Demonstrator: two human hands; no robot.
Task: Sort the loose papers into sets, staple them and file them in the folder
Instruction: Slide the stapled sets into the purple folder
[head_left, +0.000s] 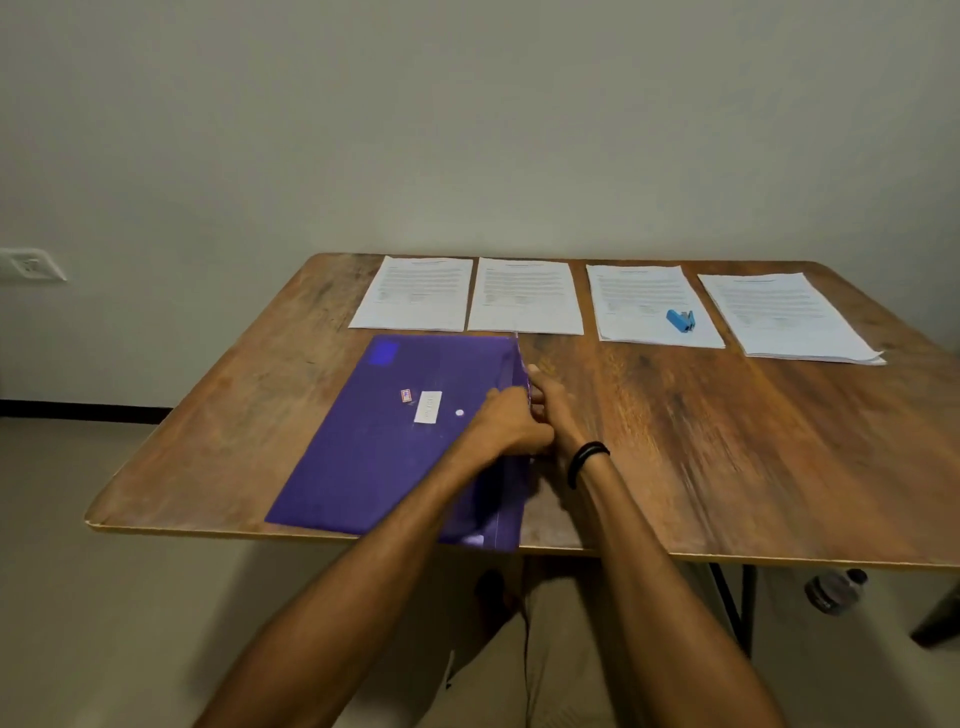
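Your left hand (506, 426) and right hand (546, 410) both pinch the right edge of the flat purple plastic folder (405, 441), near you on the brown wooden table (727, 441), likely to open it. Four white paper piles (524, 296) wait behind; the small blue stapler (680, 320) sits on one.

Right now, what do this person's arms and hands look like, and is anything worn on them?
Both are bare: the left forearm and right forearm show no sleeves up to the frame's edge, and no gloves. A black band, seemingly two thin strands, circles the right wrist.
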